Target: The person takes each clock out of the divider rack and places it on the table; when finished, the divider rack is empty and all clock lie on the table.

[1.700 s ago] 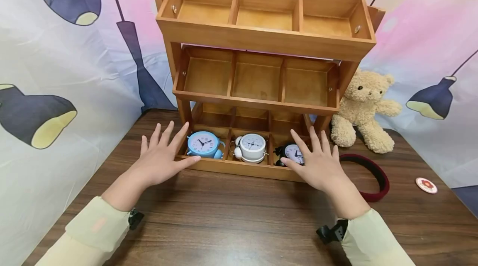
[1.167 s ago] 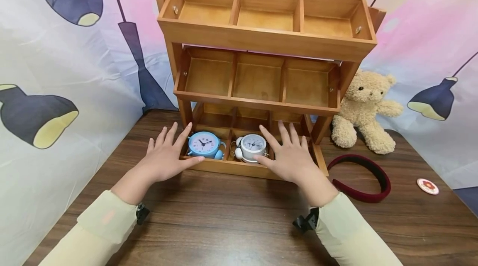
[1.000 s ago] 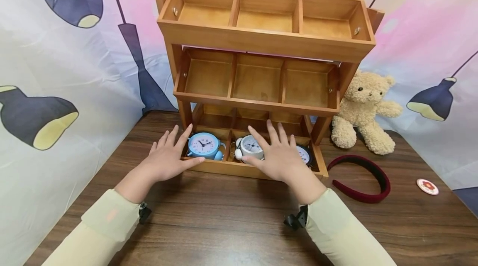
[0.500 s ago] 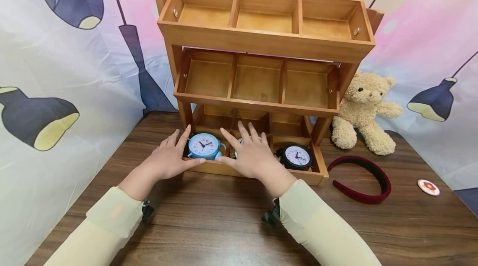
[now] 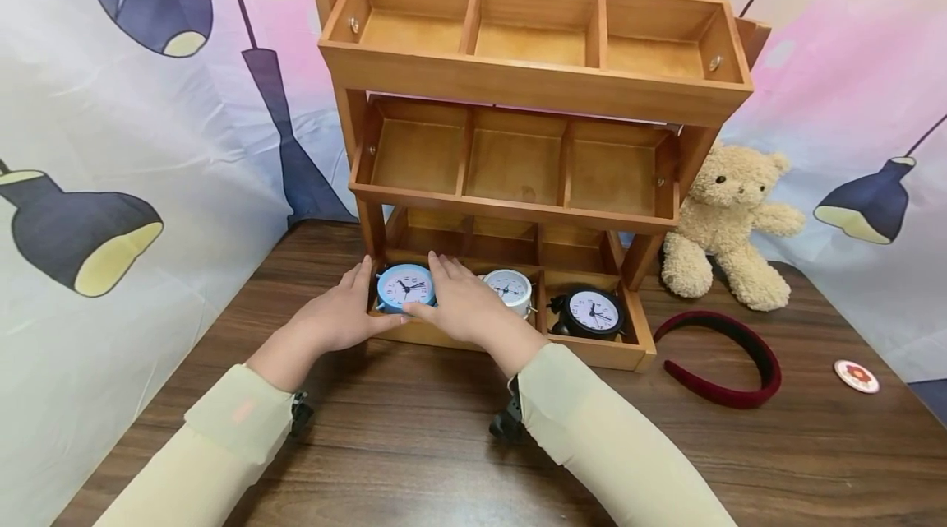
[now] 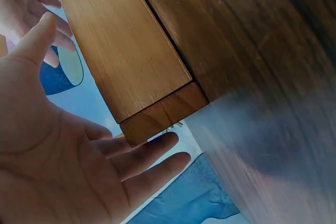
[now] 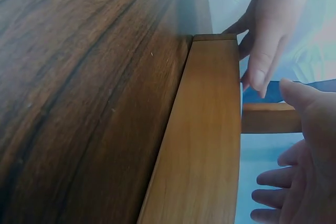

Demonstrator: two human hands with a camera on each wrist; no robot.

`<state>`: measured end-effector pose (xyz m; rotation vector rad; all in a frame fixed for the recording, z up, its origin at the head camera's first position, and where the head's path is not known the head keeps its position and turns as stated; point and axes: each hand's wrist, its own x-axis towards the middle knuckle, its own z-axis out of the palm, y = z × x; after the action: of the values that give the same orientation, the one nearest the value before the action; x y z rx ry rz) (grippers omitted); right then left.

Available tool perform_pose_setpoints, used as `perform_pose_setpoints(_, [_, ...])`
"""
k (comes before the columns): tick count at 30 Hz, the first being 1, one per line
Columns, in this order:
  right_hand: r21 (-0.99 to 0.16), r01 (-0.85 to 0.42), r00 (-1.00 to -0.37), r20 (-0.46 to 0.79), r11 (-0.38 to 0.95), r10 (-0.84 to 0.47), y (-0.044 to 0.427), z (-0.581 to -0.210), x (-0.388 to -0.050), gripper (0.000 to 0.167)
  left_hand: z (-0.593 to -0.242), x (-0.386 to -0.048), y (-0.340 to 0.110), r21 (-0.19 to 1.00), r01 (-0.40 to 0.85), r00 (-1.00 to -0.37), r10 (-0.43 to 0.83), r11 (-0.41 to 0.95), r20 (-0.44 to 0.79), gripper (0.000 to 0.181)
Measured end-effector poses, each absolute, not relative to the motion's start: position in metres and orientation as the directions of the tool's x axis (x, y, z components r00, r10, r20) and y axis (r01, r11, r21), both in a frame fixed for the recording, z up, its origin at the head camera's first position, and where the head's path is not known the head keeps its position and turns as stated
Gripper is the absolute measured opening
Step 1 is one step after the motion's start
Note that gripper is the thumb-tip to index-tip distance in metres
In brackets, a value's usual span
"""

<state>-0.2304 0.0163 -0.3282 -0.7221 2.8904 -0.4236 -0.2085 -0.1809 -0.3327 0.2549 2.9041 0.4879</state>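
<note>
right hand is nearing left hand, both straight-fingered, unclamped; rack is holding blue clock between them, white clock and black clock rightward.

A: There's the teddy bear, sitting at the right of the frame before the lamp-print backdrop!
B: And below it, a dark-red headband lies on the worktop!
A: Further right?
B: A round flower badge, flat near the frame's right edge!
</note>
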Motion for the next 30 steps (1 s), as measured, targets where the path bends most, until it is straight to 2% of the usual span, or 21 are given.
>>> perform_pose_setpoints(15, [-0.334, -0.371, -0.902, -0.09, 0.866, -0.422, -0.006, -0.335, -0.245, 0.093, -0.329, -0.213, -0.177, 0.298, 0.084, -0.975, 0.141, 0.951, -0.174, 0.123])
perform_pose_setpoints(30, [-0.34, -0.411, -0.889, -0.056, 0.846, -0.454, -0.015, -0.339, -0.253, 0.091, -0.326, -0.212, -0.173, 0.274, 0.074, -0.978, 0.124, 0.959, -0.17, 0.12])
